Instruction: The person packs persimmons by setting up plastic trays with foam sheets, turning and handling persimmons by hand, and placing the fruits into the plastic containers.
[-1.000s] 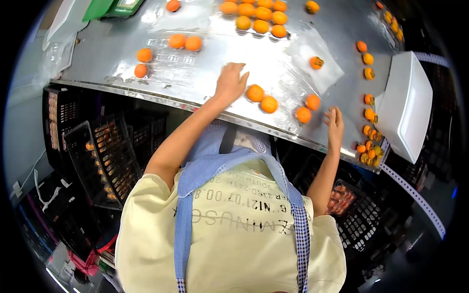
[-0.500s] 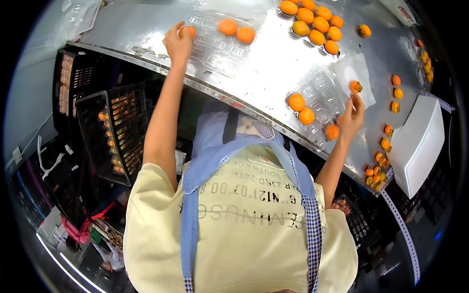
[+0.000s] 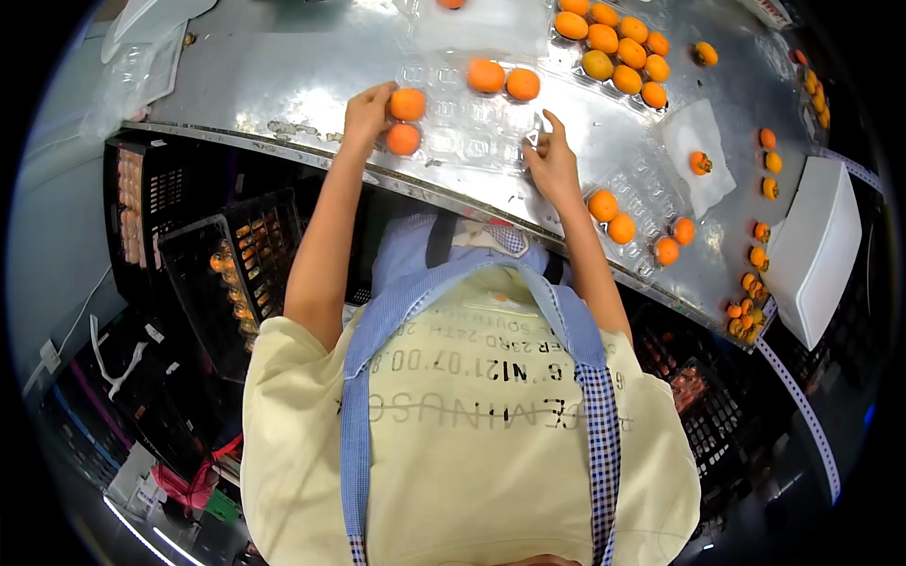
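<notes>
My left hand point(image 3: 370, 115) has its fingers curled at the left edge of a clear plastic tray with moulded cups point(image 3: 462, 146), right against an orange persimmon point(image 3: 408, 104). A second persimmon point(image 3: 403, 140) sits just below that one. Two more persimmons lie in the tray's upper part, one of them near the right corner point(image 3: 522, 85). My right hand point(image 3: 553, 162) is at the tray's right edge, index finger stretched out and thumb apart. It holds no fruit. Whether its thumb touches the tray rim is hard to tell.
Another clear tray point(image 3: 642, 193) with several persimmons lies to the right. Beyond it are white paper point(image 3: 698, 179) under one persimmon point(image 3: 700, 163) and a filled tray of persimmons point(image 3: 630, 52). Loose persimmons line the right side near a white box point(image 3: 813, 255). Black crates point(image 3: 231, 274) stand below the metal table point(image 3: 255, 66).
My right hand has left the right-hand tray and come across to the left tray's edge. The left tray sits slightly nearer and further right, and a second persimmon shows beside my left hand.
</notes>
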{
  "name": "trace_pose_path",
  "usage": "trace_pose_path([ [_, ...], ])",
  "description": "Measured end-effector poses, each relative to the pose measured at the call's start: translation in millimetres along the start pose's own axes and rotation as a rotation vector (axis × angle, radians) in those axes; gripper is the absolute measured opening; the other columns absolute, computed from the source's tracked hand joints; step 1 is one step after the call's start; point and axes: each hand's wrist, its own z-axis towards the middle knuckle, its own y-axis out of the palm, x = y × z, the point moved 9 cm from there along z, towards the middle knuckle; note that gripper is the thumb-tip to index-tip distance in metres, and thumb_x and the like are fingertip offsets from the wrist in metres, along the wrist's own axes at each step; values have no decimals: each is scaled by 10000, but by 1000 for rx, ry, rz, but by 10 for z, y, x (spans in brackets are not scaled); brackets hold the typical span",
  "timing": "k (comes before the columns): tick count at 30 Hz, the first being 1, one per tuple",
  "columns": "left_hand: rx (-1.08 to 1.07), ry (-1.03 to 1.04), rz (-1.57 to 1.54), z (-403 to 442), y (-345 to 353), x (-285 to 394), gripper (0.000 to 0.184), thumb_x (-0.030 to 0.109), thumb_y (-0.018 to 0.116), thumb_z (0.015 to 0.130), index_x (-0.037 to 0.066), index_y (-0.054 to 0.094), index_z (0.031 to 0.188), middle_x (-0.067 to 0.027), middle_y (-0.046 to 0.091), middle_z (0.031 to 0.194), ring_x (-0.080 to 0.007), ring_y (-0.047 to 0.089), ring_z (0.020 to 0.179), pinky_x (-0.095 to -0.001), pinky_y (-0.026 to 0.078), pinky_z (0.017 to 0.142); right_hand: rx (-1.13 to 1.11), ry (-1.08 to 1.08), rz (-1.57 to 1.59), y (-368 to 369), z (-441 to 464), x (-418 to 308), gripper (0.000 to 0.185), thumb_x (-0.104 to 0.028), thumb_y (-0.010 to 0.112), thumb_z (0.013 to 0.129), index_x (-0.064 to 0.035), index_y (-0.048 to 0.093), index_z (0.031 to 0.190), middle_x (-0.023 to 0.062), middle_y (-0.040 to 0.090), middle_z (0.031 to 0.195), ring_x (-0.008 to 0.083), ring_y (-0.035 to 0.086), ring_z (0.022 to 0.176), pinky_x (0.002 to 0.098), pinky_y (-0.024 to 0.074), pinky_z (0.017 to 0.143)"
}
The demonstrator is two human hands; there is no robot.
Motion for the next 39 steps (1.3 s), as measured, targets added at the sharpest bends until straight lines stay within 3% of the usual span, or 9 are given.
trace_pose_path([
  [5,-66,10,-65,-285,126,-94,387,322,554,871,22,611,1109,-102,632,952,-165,597,837,-270,501,636,33,46,-106,-105,-194,42,597,-55,559,792,-66,318,1338,141,623,883,260,629,722,347,495,696],
  [6,-77,64,61,-263,107,-86,370,266,592,858,32,584,1145,-75,587,1084,-198,584,923,-335,509,702,10,82,-94,-115,-235,57,591,-56,570,790,-55,327,1329,151,610,919,262,623,765,345,500,699],
  [9,263,851,794,-854,179,788,406,239,671,771,38,588,1114,-105,558,1059,-261,574,893,-349,496,717,159,-12,-139,-206,-309,-95,557,-54,596,782,-24,373,1291,177,565,1012,271,593,883,340,511,717],
  [13,-89,712,821,-813,386,699,404,180,690,705,64,596,1080,-118,535,1029,-287,542,916,-372,466,772,315,-213,-137,-322,-351,-482,464,-35,608,773,12,460,1210,198,506,1092,288,542,985,332,519,745],
  [18,-222,584,877,-667,385,703,401,187,674,714,67,594,1088,-122,548,998,-289,537,948,-366,464,787,325,-452,-227,-357,-172,-983,280,-23,610,752,-27,589,1031,137,600,962,302,550,936,359,441,811],
  [25,-244,437,759,-400,370,674,340,222,640,770,47,599,1058,-130,553,1002,-281,568,867,-361,470,755,85,-609,-400,49,929,-1391,242,-39,582,780,-76,622,1015,99,609,1032,291,542,974,347,432,851],
  [28,14,480,584,-222,220,603,284,205,621,808,28,584,1027,-146,568,954,-283,586,811,-369,475,713,-33,-667,-535,457,1399,-1204,270,-62,592,772,-108,623,1036,65,592,1100,283,502,1046,364,418,882],
  [34,-51,354,418,-25,205,413,265,134,623,811,29,545,1042,-124,633,695,-275,623,657,-362,486,632,187,-596,-745,402,1751,-1316,361,-167,623,762,-123,582,1118,43,517,1232,283,438,1132,416,404,904],
  [39,0,264,437,-37,70,341,242,128,608,815,55,550,1038,-123,635,714,-270,623,663,-356,480,620,230,-470,-771,469,1670,-1252,433,-296,665,743,-111,574,1124,71,514,1213,283,446,1122,418,404,897],
])
